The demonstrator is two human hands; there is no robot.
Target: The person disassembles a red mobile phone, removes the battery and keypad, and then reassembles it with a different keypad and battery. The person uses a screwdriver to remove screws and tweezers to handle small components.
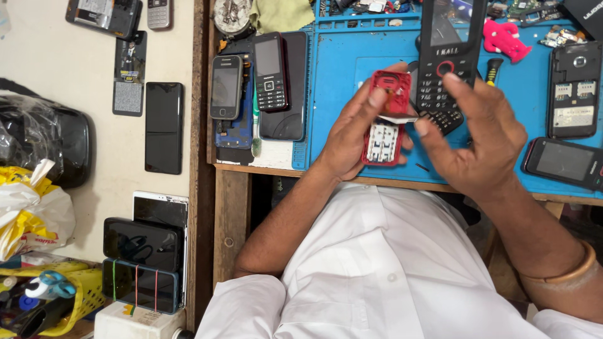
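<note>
Two hands meet over the blue work mat [352, 63]. The left hand [352, 135] is curled round a red phone shell [384, 119], thumb on its top edge, the opened back facing up. The right hand [474, 135] is half open, its fingertips [422, 127] touching a thin pale strip at the shell's 3 o'clock side; whether it pinches that strip I cannot tell. At 1 o'clock from the shell a black keypad phone [447, 59] lies partly under the right fingers. At 9 o'clock two small phones [251, 81] lie side by side. At 3 o'clock lies an open black phone back [573, 88], with a dark phone [563, 162] below it.
</note>
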